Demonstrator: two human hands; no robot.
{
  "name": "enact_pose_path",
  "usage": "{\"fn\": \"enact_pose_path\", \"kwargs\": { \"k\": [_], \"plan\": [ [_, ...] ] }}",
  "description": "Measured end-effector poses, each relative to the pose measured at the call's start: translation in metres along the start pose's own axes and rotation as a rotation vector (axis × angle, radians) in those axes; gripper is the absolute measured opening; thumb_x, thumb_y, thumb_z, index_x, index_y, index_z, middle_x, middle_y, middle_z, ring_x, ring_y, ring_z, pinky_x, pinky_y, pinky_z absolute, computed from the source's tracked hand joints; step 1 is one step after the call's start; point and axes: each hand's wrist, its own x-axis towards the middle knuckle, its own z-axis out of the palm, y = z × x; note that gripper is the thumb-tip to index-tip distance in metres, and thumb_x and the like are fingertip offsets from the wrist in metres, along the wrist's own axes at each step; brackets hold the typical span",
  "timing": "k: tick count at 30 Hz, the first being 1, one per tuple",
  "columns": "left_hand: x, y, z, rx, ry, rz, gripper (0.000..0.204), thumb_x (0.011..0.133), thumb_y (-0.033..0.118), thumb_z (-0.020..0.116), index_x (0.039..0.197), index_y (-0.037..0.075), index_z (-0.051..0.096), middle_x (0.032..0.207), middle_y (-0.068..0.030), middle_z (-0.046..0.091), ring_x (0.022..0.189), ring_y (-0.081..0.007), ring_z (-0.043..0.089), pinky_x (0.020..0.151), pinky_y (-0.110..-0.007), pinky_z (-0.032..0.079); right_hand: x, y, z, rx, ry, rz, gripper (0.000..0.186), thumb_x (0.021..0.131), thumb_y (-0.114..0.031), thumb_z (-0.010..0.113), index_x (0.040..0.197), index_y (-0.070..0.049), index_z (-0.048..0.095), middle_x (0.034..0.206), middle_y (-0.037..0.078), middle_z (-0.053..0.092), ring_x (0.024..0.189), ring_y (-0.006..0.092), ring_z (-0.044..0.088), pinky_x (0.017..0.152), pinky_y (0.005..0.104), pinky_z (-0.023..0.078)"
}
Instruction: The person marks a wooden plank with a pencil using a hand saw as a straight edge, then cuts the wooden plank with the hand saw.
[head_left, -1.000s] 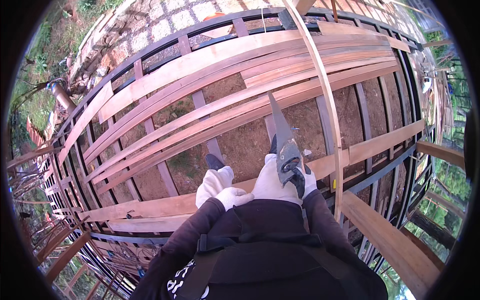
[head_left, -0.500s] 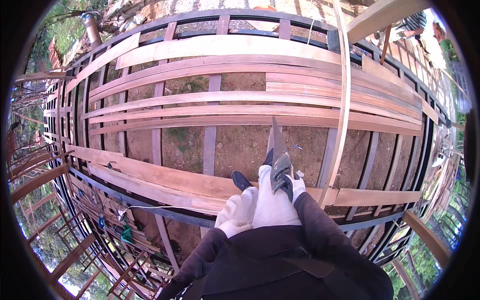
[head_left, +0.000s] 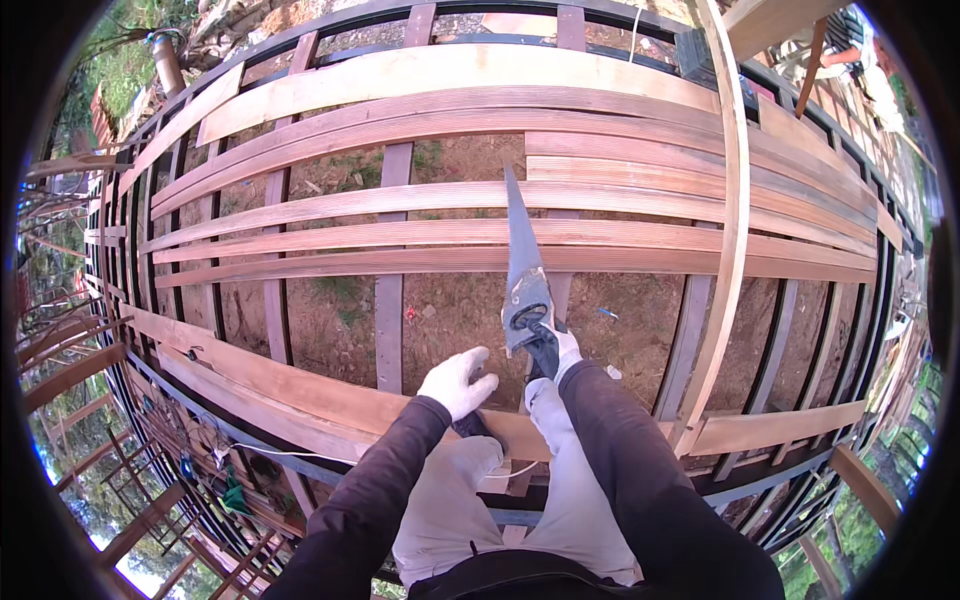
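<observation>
My right hand (head_left: 562, 346), in a white glove, grips the dark handle of a hand saw (head_left: 522, 262) whose grey blade points away from me over the planks. My left hand (head_left: 457, 381), also gloved white, hangs free with fingers spread above a long wooden plank (head_left: 300, 388) I stand on. My light trousers (head_left: 470, 500) and a dark shoe show below the hands. Ahead, several long bent wooden planks (head_left: 480, 235) lie across a dark metal frame (head_left: 388, 300).
Bare earth and grass show through the gaps far beneath. An upright thin wooden strip (head_left: 733, 220) rises on the right. Cables and tools (head_left: 215, 470) hang at the lower left of the frame. More timber scaffolding (head_left: 70, 350) stands at the left.
My view has swung left and down. My left hand has come away from my right hand and opened. The saw stays in my right hand, blade pointing forward.
</observation>
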Motion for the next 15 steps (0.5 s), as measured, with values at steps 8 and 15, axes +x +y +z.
{"fn": "enact_pose_path", "kwargs": {
  "k": [8,15],
  "plan": [
    [0.259,-0.053,0.022,0.427,0.283,0.353,0.072,0.084,0.039,0.072,0.144,0.002,0.053,0.148,-0.0243,0.054,0.140,-0.0396,0.049,0.116,-0.047,0.042,0.153,0.117,-0.094,0.109,-0.068,-0.090,0.031,0.098,-0.013,0.065,0.128,-0.008,0.064,0.124,0.013,0.068,0.116,0.0303,0.066,0.102,0.0511,0.055],
    [0.328,-0.081,0.032,0.713,0.323,0.552,0.091,0.075,0.045,0.080,0.150,0.004,0.047,0.158,-0.0297,0.039,0.146,-0.0486,0.039,0.118,-0.052,0.039,0.193,0.118,-0.101,0.124,0.019,-0.148,0.032,0.099,-0.014,0.064,0.130,-0.010,0.062,0.122,0.013,0.068,0.118,0.0334,0.064,0.104,0.0555,0.052]
  ]
}}
